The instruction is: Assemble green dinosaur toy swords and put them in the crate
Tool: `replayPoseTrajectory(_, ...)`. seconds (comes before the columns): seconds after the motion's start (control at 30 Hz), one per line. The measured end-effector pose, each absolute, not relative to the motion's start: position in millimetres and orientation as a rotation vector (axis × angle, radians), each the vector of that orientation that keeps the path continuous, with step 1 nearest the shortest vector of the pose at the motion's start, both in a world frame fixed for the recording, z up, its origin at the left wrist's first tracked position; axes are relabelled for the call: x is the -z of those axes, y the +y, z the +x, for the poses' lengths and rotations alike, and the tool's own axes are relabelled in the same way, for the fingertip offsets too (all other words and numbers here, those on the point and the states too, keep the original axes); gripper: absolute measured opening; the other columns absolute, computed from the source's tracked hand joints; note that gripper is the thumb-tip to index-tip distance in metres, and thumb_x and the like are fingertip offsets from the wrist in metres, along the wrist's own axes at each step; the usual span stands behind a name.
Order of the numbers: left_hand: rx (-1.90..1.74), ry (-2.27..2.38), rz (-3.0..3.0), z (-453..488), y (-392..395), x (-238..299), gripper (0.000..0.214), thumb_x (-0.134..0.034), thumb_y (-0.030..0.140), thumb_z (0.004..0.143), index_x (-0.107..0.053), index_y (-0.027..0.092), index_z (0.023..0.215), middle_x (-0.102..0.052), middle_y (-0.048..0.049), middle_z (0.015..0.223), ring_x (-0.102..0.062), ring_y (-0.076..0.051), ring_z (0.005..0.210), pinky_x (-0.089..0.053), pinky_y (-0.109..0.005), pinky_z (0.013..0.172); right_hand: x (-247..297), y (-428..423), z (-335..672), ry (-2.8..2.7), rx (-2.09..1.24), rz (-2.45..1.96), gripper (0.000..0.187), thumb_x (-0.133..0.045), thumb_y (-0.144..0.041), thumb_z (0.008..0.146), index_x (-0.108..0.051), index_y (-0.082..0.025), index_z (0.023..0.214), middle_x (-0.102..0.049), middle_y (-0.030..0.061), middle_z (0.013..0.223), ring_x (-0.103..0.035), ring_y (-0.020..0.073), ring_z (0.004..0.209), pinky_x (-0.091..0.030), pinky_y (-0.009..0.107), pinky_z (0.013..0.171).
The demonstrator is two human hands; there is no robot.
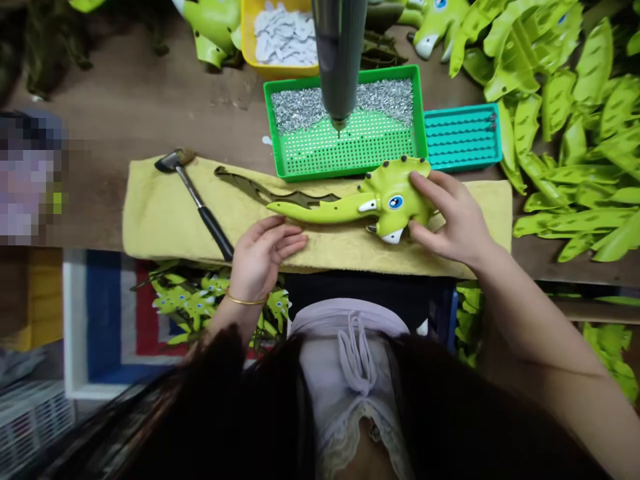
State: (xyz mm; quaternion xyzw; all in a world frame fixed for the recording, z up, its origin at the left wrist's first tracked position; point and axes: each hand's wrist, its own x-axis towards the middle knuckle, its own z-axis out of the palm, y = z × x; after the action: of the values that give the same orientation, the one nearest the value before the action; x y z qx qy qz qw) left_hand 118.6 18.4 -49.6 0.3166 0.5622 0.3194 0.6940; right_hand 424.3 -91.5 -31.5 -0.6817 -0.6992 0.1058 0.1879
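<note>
A lime-green plastic dinosaur toy (393, 200), with a horned head, a blue eye and a long curved green part, lies over the yellow cloth (165, 227). My right hand (453, 217) grips the back of its head between thumb and fingers. My left hand (265, 250) is just below the tip of the long part, palm turned up and fingers stretched out, holding nothing; whether a finger touches the toy I cannot tell. Behind the long part shows a dark olive jagged strip (250, 185). Left of my left hand rests a hammer (200, 203) with a black handle.
An electric screwdriver (340, 67) hangs point-down over a green basket (345, 175) of small screws. Beside it are a teal tray (465, 140) and a yellow bin (280, 69) of white pieces. Green shell parts (575, 167) pile up on the right. A box (75, 333) below holds toys.
</note>
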Motion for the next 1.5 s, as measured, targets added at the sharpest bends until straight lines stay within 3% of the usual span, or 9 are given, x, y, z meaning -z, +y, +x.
replayPoseTrajectory(0.57,-0.682,1.301,0.692,119.5,19.5,48.7,0.02,-0.064,0.017,0.073,-0.059,0.013,0.092,-0.073,-0.0084,0.078,-0.074,-0.023,0.079,-0.058,-0.048,0.089,50.6,-90.9,421.6,-2.045,-0.329,-1.928,0.07,-0.049,-0.042,0.086,-0.028,-0.025,0.151,-0.043,0.0144,0.142,-0.046,0.0357,0.129,-0.04,0.059,0.105)
replayPoseTrajectory(0.9,-0.722,1.132,0.738,157.9,32.9,52.6,0.016,-0.067,0.032,0.087,-0.058,0.018,0.086,-0.073,-0.0016,0.083,-0.071,-0.018,0.089,-0.059,-0.036,0.084,55.4,-93.5,425.2,-1.884,-0.476,-1.941,0.076,-0.051,-0.055,0.084,-0.031,-0.022,0.15,-0.043,0.0152,0.145,-0.042,0.0343,0.134,-0.036,0.057,0.11)
replayPoseTrajectory(0.97,-0.75,1.102,0.75,156.4,37.4,53.4,0.011,-0.065,0.027,0.089,-0.058,0.018,0.087,-0.073,0.0021,0.08,-0.069,-0.014,0.084,-0.059,-0.034,0.083,48.8,-95.4,426.7,-1.73,-0.596,-1.981,0.073,-0.047,-0.064,0.086,-0.04,-0.019,0.143,-0.051,0.0152,0.136,-0.05,0.0315,0.126,-0.043,0.052,0.104)
replayPoseTrajectory(1.03,-0.758,1.066,0.782,149.4,43.2,54.0,0.008,-0.063,0.025,0.091,-0.058,0.019,0.088,-0.073,0.005,0.08,-0.068,-0.012,0.083,-0.058,-0.033,0.085,45.3,-96.1,423.2,-1.421,-0.75,-2.028,0.065,-0.038,-0.069,0.088,-0.055,-0.017,0.124,-0.062,0.0115,0.108,-0.061,0.0246,0.102,-0.052,0.044,0.087)
replayPoseTrajectory(1.13,-0.765,1.055,0.823,137.5,49.7,55.2,0.01,-0.062,0.028,0.092,-0.057,0.021,0.087,-0.072,0.0086,0.08,-0.066,-0.009,0.083,-0.057,-0.029,0.086,45.7,-92.8,408.7,-0.933,-0.93,-1.871,0.056,-0.039,-0.07,0.089,-0.058,-0.018,0.086,-0.051,0.0001,0.068,-0.053,0.0112,0.061,-0.048,0.028,0.056)
replayPoseTrajectory(1.2,-0.723,1.103,0.922,131.1,48.7,55.7,0.017,-0.063,0.036,0.091,-0.058,0.021,0.088,-0.072,0.0062,0.085,-0.066,-0.01,0.087,-0.057,-0.03,0.088,45.9,-89.2,399.4,-0.735,-0.946,-1.684,0.051,-0.052,-0.07,0.083,-0.052,-0.02,0.073,-0.041,-0.004,0.06,-0.043,0.0062,0.051,-0.038,0.02,0.045)
replayPoseTrajectory(1.33,-0.977,1.297,1.497,122.2,39.2,52.3,0.054,-0.075,0.057,0.073,-0.058,0.02,0.109,-0.063,-0.0096,0.125,-0.058,-0.027,0.12,-0.046,-0.053,0.106,44.6,-87.1,400.9,-0.458,-0.974,-1.513,0.053,-0.072,-0.064,0.07,-0.046,-0.019,0.06,-0.034,-0.0078,0.052,-0.03,0.0017,0.042,-0.021,0.017,0.037)
replayPoseTrajectory(1.43,-1.027,1.044,2.346,123.3,40.2,44.9,0.056,-0.084,0.041,0.068,-0.062,0.023,0.117,-0.053,-0.0117,0.142,-0.042,-0.033,0.138,-0.026,-0.061,0.117,42.4,-91.7,416.5,-0.418,-1.07,-1.527,0.053,-0.069,-0.066,0.071,-0.05,-0.018,0.061,-0.035,-0.008,0.048,-0.024,0.0017,0.037,-0.015,0.02,0.035)
replayPoseTrajectory(1.5,-0.814,0.648,2.785,130.1,46.3,38.6,0.037,-0.073,0.028,0.08,-0.065,0.022,0.116,-0.063,-0.0125,0.132,-0.053,-0.032,0.13,-0.036,-0.059,0.111,36.0,-96.9,427.0,-0.589,-1.129,-1.631,0.056,-0.057,-0.073,0.078,-0.054,-0.018,0.064,-0.042,-0.0053,0.047,-0.03,0.0046,0.037,-0.019,0.021,0.035)
